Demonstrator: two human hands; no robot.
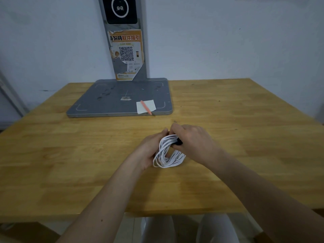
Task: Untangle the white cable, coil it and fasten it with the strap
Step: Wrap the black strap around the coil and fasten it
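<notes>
While both hands clamp it mid-table, the coiled white round cable (168, 153) sits in loose oval loops just above the smooth yellow wooden table (70, 155). Left hand (150, 146) grips the coil's left side; right hand (191, 139) pinches its top, where a black strap (178, 142) shows under the fingers. Near the far edge: flat grey metal base plate (112, 100) carrying a white paper square (146, 106) and a thin orange pen (146, 107).
</notes>
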